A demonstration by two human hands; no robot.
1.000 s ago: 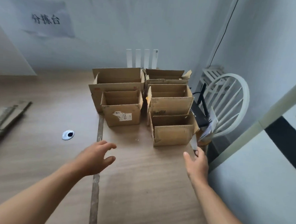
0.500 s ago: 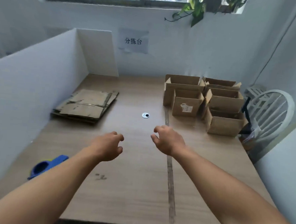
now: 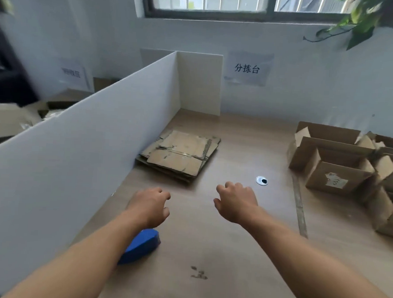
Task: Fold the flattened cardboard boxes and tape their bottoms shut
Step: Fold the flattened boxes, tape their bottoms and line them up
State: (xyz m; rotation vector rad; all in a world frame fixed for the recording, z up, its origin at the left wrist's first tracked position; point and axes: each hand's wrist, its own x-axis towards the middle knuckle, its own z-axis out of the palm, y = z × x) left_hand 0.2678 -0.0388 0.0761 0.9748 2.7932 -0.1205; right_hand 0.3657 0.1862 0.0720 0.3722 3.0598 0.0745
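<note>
A stack of flattened cardboard boxes (image 3: 179,156) lies on the wooden table (image 3: 231,253) beside the white partition. Several folded, open-topped cardboard boxes (image 3: 340,165) stand at the right. My left hand (image 3: 150,204) hovers over the table short of the flat stack, fingers loosely curled, holding nothing. My right hand (image 3: 236,202) hovers to its right, also loosely curled and empty. A blue tape dispenser (image 3: 140,246) lies on the table, partly hidden under my left forearm.
A tall white partition (image 3: 81,156) walls the table's left side. A round cable grommet (image 3: 261,180) sits in the tabletop right of my right hand. A seam strip (image 3: 299,209) runs down the table. A paper sign (image 3: 247,68) hangs on the back wall.
My view has swung left from the folded boxes to the flat stack. Both hands have moved left with it and now hover nearer the stack; the blue dispenser is under my left forearm.
</note>
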